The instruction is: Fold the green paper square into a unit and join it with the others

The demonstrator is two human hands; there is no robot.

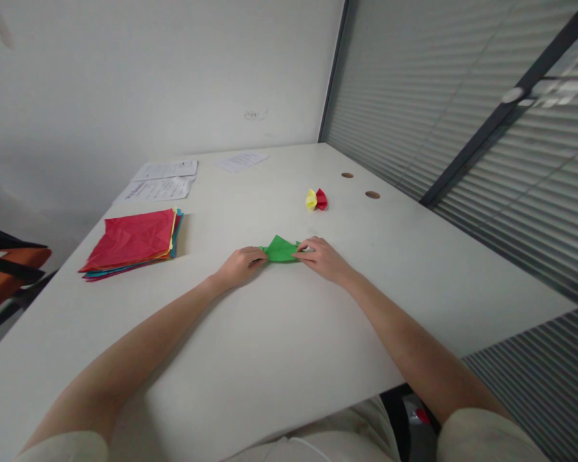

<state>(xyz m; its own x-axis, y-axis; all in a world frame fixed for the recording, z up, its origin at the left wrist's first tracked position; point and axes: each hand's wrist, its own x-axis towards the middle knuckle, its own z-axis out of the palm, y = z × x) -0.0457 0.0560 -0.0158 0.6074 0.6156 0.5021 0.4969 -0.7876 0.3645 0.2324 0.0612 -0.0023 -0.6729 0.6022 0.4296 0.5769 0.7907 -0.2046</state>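
Observation:
A folded piece of green paper [280, 249] lies in the middle of the white table, with a pointed peak on its far side. My left hand [241, 264] pinches its left end between thumb and fingers. At the opposite end, my right hand [324, 258] grips the paper's right edge the same way, thumb on the near side. The parts of the paper under my fingertips are hidden. Beyond my right hand sit a yellow folded paper piece [311, 199] and a red folded paper piece [322, 199], side by side and touching.
To the left is a stack of coloured paper sheets [135, 239], red on top. Printed sheets [158, 188] lie behind it, and another printed sheet [243, 161] near the wall. Two round holes pierce the white table [270, 346] at right, beside window blinds [395, 109]. An orange chair [9, 273] stands left.

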